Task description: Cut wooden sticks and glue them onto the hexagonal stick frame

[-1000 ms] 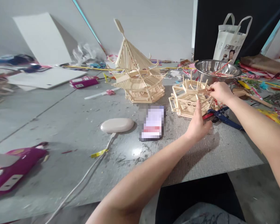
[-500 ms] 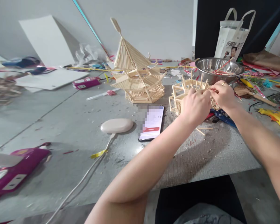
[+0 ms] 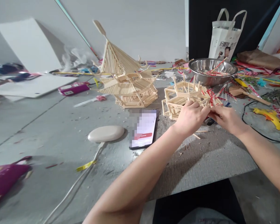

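Note:
A small open frame of thin wooden sticks stands on the grey table in front of me. My left hand rests against its near right side with the fingers curled on the sticks. My right hand sits just right of it, fingertips pinched at the same corner of the frame. Whether a loose stick is between those fingers is hidden. Loose sticks lie under my hands.
A taller stick pagoda stands behind a phone and a beige oval pad. A steel bowl, a white bag, a yellow glue gun and craft scraps crowd the right. Pink boxes lie left.
Both hands have dropped from the frame's top edge to its near right corner and come closer together. The camera has shifted right, so everything sits further left.

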The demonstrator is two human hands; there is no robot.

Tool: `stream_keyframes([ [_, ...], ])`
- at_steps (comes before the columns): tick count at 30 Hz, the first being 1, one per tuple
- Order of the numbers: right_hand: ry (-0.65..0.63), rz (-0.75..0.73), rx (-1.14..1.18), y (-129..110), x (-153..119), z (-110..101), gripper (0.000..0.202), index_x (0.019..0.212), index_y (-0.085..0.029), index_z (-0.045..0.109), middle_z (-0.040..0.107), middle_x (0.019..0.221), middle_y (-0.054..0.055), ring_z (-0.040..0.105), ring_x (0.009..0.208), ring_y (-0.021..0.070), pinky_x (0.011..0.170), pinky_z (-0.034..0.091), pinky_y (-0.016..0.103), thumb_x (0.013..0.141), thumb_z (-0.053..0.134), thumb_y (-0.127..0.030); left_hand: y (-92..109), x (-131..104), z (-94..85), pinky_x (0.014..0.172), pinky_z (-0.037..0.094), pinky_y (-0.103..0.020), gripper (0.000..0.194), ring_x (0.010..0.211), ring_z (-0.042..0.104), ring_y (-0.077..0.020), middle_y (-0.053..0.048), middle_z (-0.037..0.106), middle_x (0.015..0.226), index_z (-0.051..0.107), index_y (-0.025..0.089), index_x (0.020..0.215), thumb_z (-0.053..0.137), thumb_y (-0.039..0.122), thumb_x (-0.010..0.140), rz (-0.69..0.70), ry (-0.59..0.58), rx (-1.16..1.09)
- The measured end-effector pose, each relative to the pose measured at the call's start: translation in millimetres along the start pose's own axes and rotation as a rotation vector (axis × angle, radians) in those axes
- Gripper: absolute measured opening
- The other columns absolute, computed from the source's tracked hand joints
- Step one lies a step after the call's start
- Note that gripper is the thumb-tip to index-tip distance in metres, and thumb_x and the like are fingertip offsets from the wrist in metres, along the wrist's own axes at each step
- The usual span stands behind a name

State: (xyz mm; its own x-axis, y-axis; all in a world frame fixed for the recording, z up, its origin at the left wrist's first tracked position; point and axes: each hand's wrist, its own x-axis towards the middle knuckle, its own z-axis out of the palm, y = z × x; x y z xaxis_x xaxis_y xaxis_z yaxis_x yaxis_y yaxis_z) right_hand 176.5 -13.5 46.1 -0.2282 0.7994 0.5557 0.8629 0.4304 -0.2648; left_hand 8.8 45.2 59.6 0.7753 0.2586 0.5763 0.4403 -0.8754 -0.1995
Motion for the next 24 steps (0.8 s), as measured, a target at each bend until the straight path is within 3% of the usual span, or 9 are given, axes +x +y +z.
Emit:
stream_keyframes([
  [6, -0.011, 0.086, 0.175, -5, -8, -4, 0.013, 0.089, -0.019, 0.058, 0.067, 0.078, 0.002, 0.062, 0.067, 0.0128, 0.061, 0.045, 0.024, 0.086, 0.049, -0.028, -4, -2, 1.4, 0.063, 0.040, -0.028, 0.022, 0.065, 0.055, -0.0139, -0.003, 0.061, 0.065, 0.057, 0.016, 0.073, 0.044, 0.023, 0.089, 0.049, 0.013, -0.105],
  [9, -0.009, 0.151, 0.232, -7, -11, -6, 0.019, 0.094, -0.018, 0.056, 0.067, 0.079, 0.003, 0.062, 0.068, 0.0134, 0.061, 0.046, 0.024, 0.085, 0.051, -0.033, -5, -3, 5.5, 0.060, 0.040, -0.027, 0.024, 0.063, 0.055, -0.0133, -0.003, 0.062, 0.064, 0.057, 0.015, 0.074, 0.044, 0.027, 0.090, 0.015, 0.049, -0.191],
  [13, 0.034, 0.162, 0.252, -7, -12, -9, 0.018, 0.086, -0.018, 0.058, 0.067, 0.078, 0.003, 0.061, 0.068, 0.0129, 0.063, 0.046, 0.025, 0.085, 0.051, -0.035, -5, -3, 6.4, 0.060, 0.041, -0.027, 0.026, 0.063, 0.055, -0.0135, -0.005, 0.062, 0.064, 0.057, 0.014, 0.076, 0.041, 0.029, 0.091, -0.050, 0.073, -0.236],
  [20, -0.083, 0.155, 0.239, -15, -17, -16, 0.019, 0.083, -0.017, 0.060, 0.066, 0.073, 0.002, 0.060, 0.065, 0.0125, 0.061, 0.044, 0.024, 0.086, 0.048, -0.032, 11, -1, -10.6, 0.065, 0.044, -0.029, 0.022, 0.067, 0.058, -0.0152, -0.005, 0.062, 0.068, 0.059, 0.014, 0.077, 0.041, 0.019, 0.089, 0.031, -0.121, -0.145],
  [24, -0.071, 0.279, 0.236, -9, -28, -27, 0.023, 0.087, -0.019, 0.060, 0.068, 0.078, 0.003, 0.061, 0.066, 0.0141, 0.060, 0.045, 0.025, 0.083, 0.052, -0.040, 20, 0, -15.8, 0.063, 0.044, -0.029, 0.021, 0.063, 0.059, -0.0160, -0.005, 0.064, 0.067, 0.061, 0.015, 0.088, 0.040, 0.016, 0.087, -0.005, -0.291, -0.158],
])
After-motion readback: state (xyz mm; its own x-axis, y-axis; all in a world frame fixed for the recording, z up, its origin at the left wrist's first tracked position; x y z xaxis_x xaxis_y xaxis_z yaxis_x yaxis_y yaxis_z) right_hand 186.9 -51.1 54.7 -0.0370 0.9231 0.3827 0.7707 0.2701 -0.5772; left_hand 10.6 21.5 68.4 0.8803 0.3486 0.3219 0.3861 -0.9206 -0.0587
